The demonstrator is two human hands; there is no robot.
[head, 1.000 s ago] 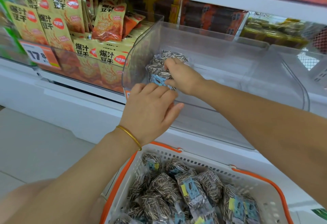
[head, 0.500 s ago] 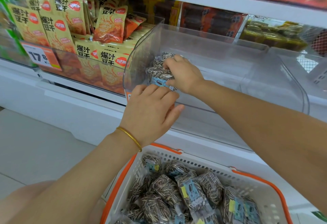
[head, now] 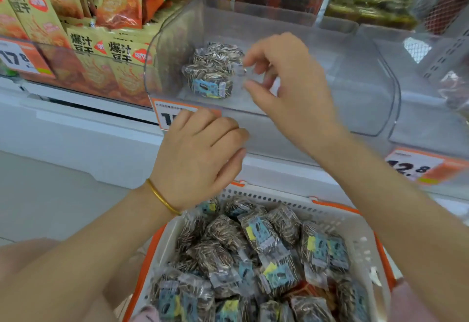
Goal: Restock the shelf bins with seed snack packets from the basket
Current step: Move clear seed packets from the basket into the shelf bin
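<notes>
While the right hand (head: 286, 80) hangs inside the clear bin (head: 355, 88), a small stack of seed packets (head: 213, 72) sits at the bin's left end, close behind its near wall, with a blue label facing near.

Right hand: thumb and forefinger spread apart, other fingers loosely curled, nothing clamped. The tips are just right of the stack. Can't tell whether they touch the top packet's clear edge.

Left hand (head: 200, 156): back up, fingers loosely curled, nothing visible in it, and the palm side is hidden. It sits in front of the bin's near wall, partly covering an orange price tag (head: 163, 118), above the far-left corner of the basket (head: 355, 222). Gold bangle (head: 162, 198) on that wrist.

Basket: white with an orange rim, nearest thing in the scene, below the shelf edge. It is heaped with loose packets (head: 253, 250) of the same striped seeds, blue and yellow labels showing.

Left of the bin: yellow snack packs (head: 83, 44) behind a clear front, with a 17.8 tag (head: 17, 57). On the right, at the shelf edge: a 12.8 tag (head: 416, 166).
</notes>
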